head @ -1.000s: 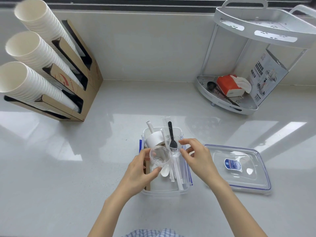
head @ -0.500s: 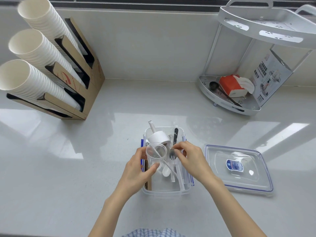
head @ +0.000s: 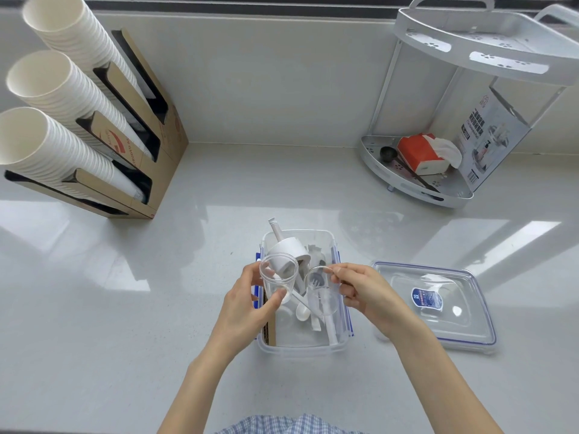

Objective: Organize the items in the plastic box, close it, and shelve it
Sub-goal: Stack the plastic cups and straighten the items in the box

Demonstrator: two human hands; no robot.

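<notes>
A clear plastic box (head: 300, 347) with blue side clips stands open on the counter in front of me. Inside lie a white paper cup (head: 289, 252), a wrapped straw (head: 275, 228), a white spoon (head: 302, 311), a black fork and other wrapped cutlery. My left hand (head: 247, 305) holds a clear plastic cup (head: 278, 277) above the box's left side. My right hand (head: 360, 289) pinches the rim of a second clear plastic cup (head: 321, 292) over the box's right side. The box's clear lid (head: 438, 305) lies flat to the right.
A cardboard holder (head: 138, 145) with three stacks of white paper cups stands at the back left. A white two-tier corner shelf (head: 416, 183) at the back right holds a red tissue pack, a black scoop and a printed box.
My right hand let the black fork drop into the box and now holds a second clear cup, apart from the one in my left hand.
</notes>
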